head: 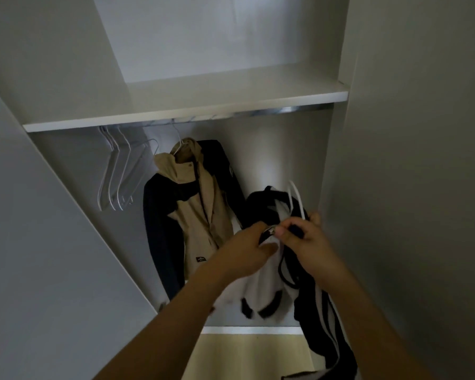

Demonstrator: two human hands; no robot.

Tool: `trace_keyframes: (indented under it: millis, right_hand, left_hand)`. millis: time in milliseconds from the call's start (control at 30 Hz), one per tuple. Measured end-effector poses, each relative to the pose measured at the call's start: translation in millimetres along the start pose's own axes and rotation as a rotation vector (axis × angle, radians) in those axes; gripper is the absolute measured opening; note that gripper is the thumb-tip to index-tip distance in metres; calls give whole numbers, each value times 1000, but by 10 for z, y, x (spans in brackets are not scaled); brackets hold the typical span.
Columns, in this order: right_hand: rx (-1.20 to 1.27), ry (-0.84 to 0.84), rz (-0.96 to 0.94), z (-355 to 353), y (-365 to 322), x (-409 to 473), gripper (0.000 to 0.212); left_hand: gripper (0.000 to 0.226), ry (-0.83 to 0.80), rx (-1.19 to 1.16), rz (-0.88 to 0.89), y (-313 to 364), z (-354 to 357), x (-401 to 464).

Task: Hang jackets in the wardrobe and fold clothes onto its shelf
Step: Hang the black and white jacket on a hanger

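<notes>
Item: black-and-white jacket (pixel 263 281), held low before the wardrobe rail (pixel 283 110). My left hand (pixel 247 250) grips its collar; my right hand (pixel 307 239) pinches jacket and white hanger (pixel 296 198), presumably to seat it. Tan jacket (pixel 195 204) already hung.

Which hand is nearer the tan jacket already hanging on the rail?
Left. The left hand is just beside the tan jacket's lower front; the right hand is farther right.

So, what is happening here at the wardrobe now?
A person holds a black-and-white jacket in front of the open wardrobe, both hands gripping it near the collar. The right hand also holds a white hanger; the left hand works beside it. A tan-and-navy jacket already hangs on the rail, beside spare hangers.
</notes>
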State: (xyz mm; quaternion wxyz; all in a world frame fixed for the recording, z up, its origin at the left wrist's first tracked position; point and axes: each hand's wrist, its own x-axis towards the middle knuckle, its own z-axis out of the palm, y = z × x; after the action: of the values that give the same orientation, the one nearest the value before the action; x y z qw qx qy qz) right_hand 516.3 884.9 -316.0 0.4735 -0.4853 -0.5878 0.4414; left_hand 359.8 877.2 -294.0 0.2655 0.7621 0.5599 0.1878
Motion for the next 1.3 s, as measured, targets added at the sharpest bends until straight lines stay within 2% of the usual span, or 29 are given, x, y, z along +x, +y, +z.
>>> trace_keyframes:
  millis: [100,200,267,333,433,500,567,633,700,767,833,900,1000,1133,1200,1300]
  right_hand:
    - [-29,-49,57,-42,86,-42,16]
    - [-60,-19,105,-149,162,-29,18]
    - [-92,24,117,-223,188,15,22]
    - [-129,104,127,-367,243,80,21]
    - [-155,223,180,-616,320,181,13]
    - [-165,240,175,-640,331,222,14]
    - [-181,201,141,-515,285,243,15]
    - [-167,111,78,-311,175,253,16]
    - [-190,19,6,-119,88,270,18]
    - [-228,-33,-57,34,23,298,21]
    - [-280,-54,-125,118,-42,345,26]
    - [-392,-59,-210,105,-92,428,27]
    - [-574,-64,-306,56,-161,571,21]
    - [-632,-89,-399,180,-273,756,14]
    - [-596,-71,-407,246,-332,821,20]
    - [-510,39,-450,277,-455,907,18]
  left_hand:
    - [13,77,-85,-64,-123,132,-17]
    - [17,107,-115,-6,-132,163,-53]
    - [16,110,-16,59,-69,131,-61]
    - [24,120,130,88,-27,90,-83]
    - [32,121,252,-15,-140,-110,-209]
    - [31,-12,374,-180,-311,-276,-340]
    - [33,-278,508,-333,-425,-350,-430]
    - [33,-434,537,-341,-433,-311,-404]
    - [23,-347,353,-238,-347,-201,-297]
    - [27,-145,161,-173,-247,-90,-173]
    - [27,-21,123,-143,-205,-14,-82]
    - [20,23,123,-156,-256,-7,-92]
    - [27,25,108,-210,-409,-91,-246]
    - [33,6,185,-288,-495,-201,-374]
    - [34,-63,244,-338,-514,-268,-375]
    - [32,-219,394,-384,-558,-358,-412]
